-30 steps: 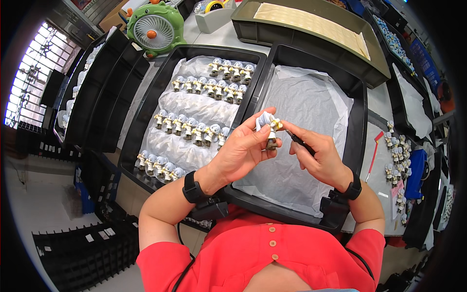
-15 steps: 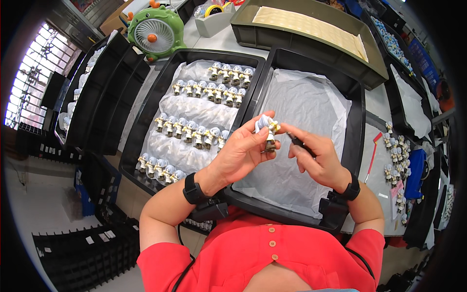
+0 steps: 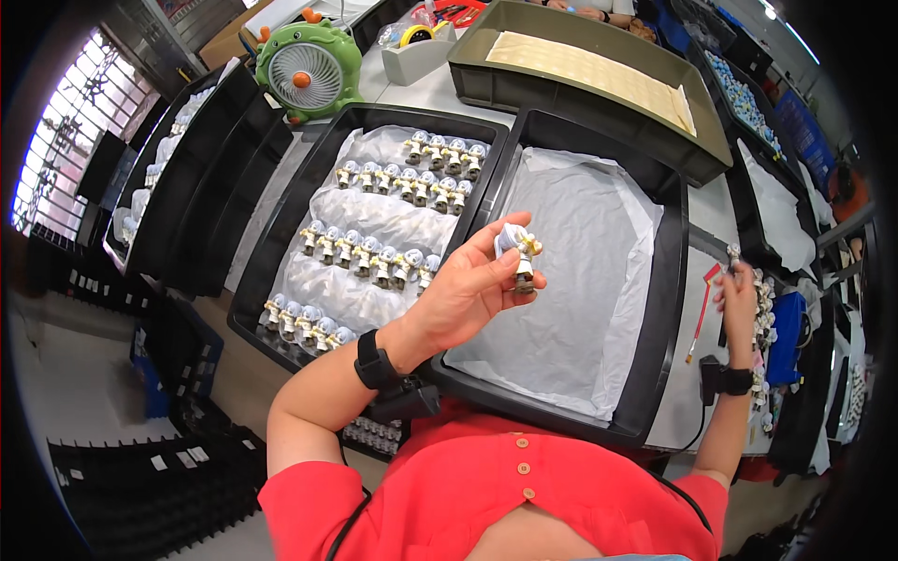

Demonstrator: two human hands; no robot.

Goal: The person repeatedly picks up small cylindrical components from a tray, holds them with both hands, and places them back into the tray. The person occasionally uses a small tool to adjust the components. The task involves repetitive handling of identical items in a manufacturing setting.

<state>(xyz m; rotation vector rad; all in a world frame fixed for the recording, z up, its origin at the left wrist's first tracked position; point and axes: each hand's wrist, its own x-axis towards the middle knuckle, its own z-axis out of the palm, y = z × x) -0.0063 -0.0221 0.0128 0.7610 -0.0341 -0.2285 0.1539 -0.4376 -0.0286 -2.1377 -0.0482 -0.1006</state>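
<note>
My left hand (image 3: 474,292) pinches a small figurine (image 3: 521,254) with pale blue hair, white and yellow clothes and dark feet, held upright above the right-hand tray. My right hand (image 3: 739,304) is stretched out to the far right, beside a group of similar figurines (image 3: 763,323). Its fingers reach up to a single figurine (image 3: 733,251); whether they grip it or a tool is too small and blurred to tell. On the left, a black tray (image 3: 245,290) bears rows of the same figurines (image 3: 382,262) on white sheeting.
White sheeting (image 3: 571,309) lines the black right-hand tray (image 3: 669,323). A red-handled tool (image 3: 702,313) lies beside it. At the back stand a green fan (image 3: 304,75), a tape dispenser (image 3: 416,58) and an olive bin (image 3: 599,103). Stacked black trays (image 3: 201,178) rise at left; another person's hands (image 3: 599,13) show at the top.
My right hand has left the held figurine, where it had a dark, slim tool, and moved far right to the figurine group. My left hand has stayed nearly in place.
</note>
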